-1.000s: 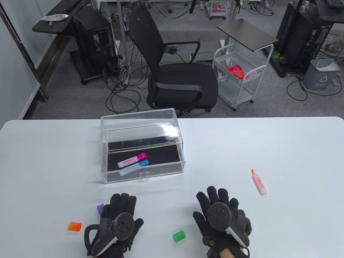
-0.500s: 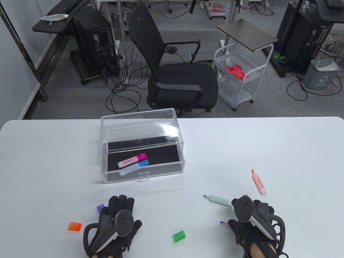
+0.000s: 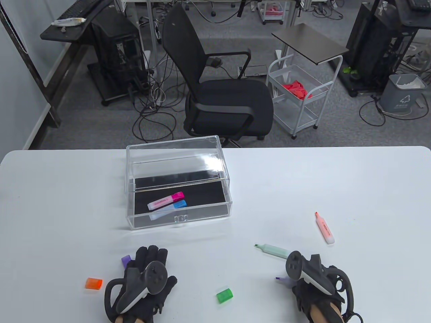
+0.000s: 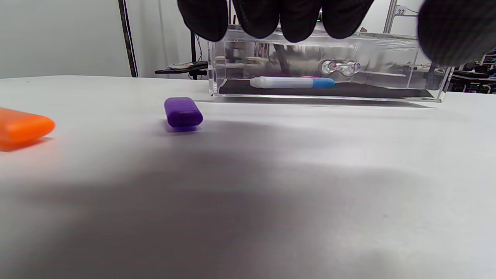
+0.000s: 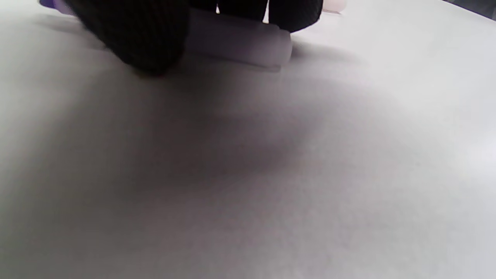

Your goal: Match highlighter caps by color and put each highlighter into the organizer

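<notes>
White and wide, the table [image 3: 353,188] stands in an office room, with a black mesh chair [image 3: 222,84] on the grey carpet behind it. On the table's far-left part sits the clear plastic organizer box [image 3: 178,181], and inside its dark-floored drawer lie a pink-capped highlighter [image 3: 165,200] and a blue-capped highlighter [image 3: 168,208], touching side by side.

The left hand [image 3: 144,279], in a black glove, rests flat near the front edge with its fingers straight and holds nothing. Just beside its fingertips lies the small purple cap [image 3: 125,260], and further left the orange cap [image 3: 93,283]. The green cap [image 3: 224,295] lies between the two hands.

The right hand [image 3: 313,286] curls its fingers [image 5: 131,35] around the pale purple uncapped highlighter [image 3: 282,280], which lies low against the table. Near it is the mint green uncapped highlighter [image 3: 273,251], and further right the orange uncapped highlighter [image 3: 325,228], well apart from the organizer.
</notes>
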A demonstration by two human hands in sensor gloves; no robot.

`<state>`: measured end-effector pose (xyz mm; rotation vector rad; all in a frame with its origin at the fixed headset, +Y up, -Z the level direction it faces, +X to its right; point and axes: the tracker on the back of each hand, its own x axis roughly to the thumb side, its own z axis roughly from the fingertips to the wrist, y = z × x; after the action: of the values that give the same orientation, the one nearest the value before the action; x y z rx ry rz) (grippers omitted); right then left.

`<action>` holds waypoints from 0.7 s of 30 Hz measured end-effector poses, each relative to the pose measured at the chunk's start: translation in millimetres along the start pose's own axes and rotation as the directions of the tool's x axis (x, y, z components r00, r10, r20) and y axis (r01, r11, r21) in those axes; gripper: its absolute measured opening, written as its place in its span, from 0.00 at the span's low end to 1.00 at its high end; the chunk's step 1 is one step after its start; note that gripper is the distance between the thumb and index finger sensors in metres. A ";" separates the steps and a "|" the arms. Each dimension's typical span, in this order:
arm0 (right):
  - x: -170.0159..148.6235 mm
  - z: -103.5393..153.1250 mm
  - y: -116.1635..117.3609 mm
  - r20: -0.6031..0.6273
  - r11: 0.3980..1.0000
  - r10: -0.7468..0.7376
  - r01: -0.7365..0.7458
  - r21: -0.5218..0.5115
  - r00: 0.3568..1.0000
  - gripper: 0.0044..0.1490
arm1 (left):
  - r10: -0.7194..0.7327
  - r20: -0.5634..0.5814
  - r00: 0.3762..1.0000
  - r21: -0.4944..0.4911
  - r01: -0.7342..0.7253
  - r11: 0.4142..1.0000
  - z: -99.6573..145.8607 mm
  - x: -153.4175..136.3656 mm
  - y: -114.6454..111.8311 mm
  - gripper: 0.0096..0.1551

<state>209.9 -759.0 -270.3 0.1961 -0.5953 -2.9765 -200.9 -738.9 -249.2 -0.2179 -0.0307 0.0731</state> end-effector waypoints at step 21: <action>44.3 18.0 -19.6 0.193 0.947 0.199 -0.137 -0.292 0.961 0.34 | 0.002 -0.007 1.000 -0.018 -0.002 1.000 -1.8 0.1 -1.6 0.50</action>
<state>162.1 -739.6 -266.2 -0.2012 -0.1947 -2.8875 -200.7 -740.8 -250.6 -0.2361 -0.0238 0.0739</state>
